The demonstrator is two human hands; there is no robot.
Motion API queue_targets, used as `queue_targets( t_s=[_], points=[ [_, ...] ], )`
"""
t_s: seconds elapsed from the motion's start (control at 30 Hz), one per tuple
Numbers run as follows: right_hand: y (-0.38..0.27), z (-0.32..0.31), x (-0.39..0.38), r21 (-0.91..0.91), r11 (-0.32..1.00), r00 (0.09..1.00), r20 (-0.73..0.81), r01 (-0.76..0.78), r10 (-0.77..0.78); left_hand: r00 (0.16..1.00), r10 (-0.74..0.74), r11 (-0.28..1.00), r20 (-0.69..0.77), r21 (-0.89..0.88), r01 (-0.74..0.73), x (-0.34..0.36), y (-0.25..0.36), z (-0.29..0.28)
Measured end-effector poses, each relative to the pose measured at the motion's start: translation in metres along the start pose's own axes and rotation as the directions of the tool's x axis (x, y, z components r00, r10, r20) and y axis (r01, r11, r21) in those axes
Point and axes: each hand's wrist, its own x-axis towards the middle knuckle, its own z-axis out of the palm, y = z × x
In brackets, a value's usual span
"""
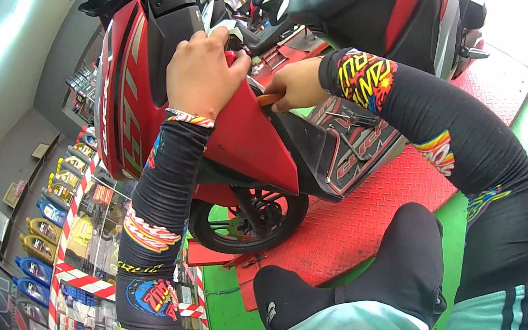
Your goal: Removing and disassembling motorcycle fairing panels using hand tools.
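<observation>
Red scooter panel: left hand half-curled over top, grip unclear; right hand pinching orange strip.

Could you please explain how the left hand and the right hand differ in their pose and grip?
The left hand shows its back, fingers pointing away from the wearer; the right hand reaches in from the right, fingers pointing left. The right hand pinches an orange piece, while the left hand's grip is mostly hidden. Both are at the red panel, with black printed sleeves reaching the wrists.
</observation>
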Motion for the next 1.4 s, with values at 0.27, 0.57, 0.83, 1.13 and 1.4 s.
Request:
queue_targets(
  t_s=[0.27, 0.57, 0.83, 1.13, 1.4],
  points=[
    [-0.045, 0.049, -0.022, 0.38, 0.911, 0.936, -0.234, -0.162, 0.264, 0.999, 0.024, 0.996, 0.034, -0.085, -0.021, -0.005, -0.015, -0.005],
    [-0.088, 0.071, -0.024, 0.586, 0.791, 0.753, -0.438, -0.175, 0.491, 0.993, -0.015, 0.973, 0.113, -0.226, 0.04, 0.0, -0.014, -0.016],
    [-0.067, 0.04, -0.048, 0.775, 0.556, 0.639, -0.268, -0.302, 0.721, 0.852, 0.05, 0.774, 0.521, -0.559, 0.296, 0.028, -0.041, -0.037],
    [-0.083, 0.042, -0.017, 0.946, 0.309, 0.554, -0.208, -0.094, 0.806, 0.725, -0.042, 0.77, 0.687, -0.44, 0.462, 0.052, -0.018, -0.042],
    [-0.047, 0.008, -0.017, 0.979, 0.181, 0.885, 0.0, -0.095, 0.465, 0.63, -0.339, 0.726, 0.699, -0.232, 0.647, 0.045, -0.006, -0.035]
  ],
)
